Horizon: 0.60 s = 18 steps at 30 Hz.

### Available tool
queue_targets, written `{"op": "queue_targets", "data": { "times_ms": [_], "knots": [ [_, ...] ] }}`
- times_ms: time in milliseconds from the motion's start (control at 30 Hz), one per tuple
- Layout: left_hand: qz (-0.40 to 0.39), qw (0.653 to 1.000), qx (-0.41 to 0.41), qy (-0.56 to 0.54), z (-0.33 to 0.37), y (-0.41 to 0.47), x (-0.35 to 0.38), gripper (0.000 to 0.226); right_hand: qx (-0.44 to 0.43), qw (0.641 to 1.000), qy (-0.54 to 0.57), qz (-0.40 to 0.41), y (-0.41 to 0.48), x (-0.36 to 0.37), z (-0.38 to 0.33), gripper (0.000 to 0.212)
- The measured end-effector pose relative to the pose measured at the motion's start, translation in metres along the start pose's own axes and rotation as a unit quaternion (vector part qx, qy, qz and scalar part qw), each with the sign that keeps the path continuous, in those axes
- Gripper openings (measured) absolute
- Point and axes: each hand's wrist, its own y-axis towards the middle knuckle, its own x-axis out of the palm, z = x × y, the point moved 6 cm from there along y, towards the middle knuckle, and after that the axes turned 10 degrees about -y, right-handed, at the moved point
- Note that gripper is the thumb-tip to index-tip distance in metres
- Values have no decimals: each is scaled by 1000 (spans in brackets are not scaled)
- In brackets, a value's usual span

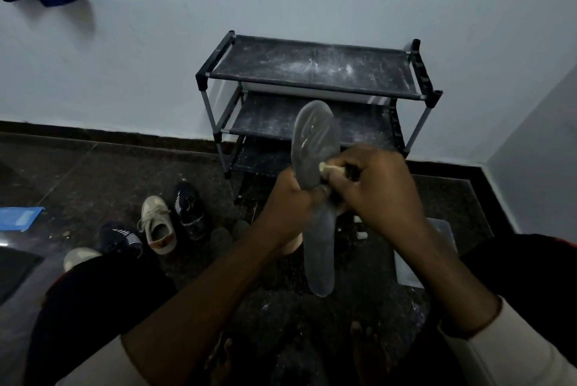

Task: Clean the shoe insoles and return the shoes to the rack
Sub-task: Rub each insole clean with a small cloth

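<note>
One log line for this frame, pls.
phase: insole cleaning | left grip: holds insole | right grip: presses pale pad on it | shoes: on floor, off rack

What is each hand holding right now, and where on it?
The left hand grips the grey insole around its middle. The right hand pinches a small pale object against the insole, its kind unclear.

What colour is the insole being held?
Grey: the long grey insole shows best in the head view.

Dark speckled floor (93, 173) w/ shoe rack (312, 73) at wall, white sneaker (157, 224) btwn black sneaker (189, 210) & striped dark shoe (121, 237), blue sheet (20, 218) far left.
</note>
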Motion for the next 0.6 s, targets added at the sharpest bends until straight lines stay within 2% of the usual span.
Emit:
{"op": "queue_targets", "data": {
  "times_ms": [133, 300, 467, 600],
  "knots": [
    [-20, 999, -38, -27, -7, -7, 8, 38, 51, 995, 8, 87, 8, -15, 14, 9],
    [17, 999, -5, 47, -8, 2, 0, 22, 9, 999, 2, 35, -1, -1, -4, 10],
    [-9, 999, -42, -17, -17, -5, 3, 41, 57, 992, 9, 109, 7, -18, 13, 10],
    [2, 1000, 13, 11, -14, -4, 8, 30, 26, 997, 8, 71, -1, -2, -1, 9]
  ]
}}
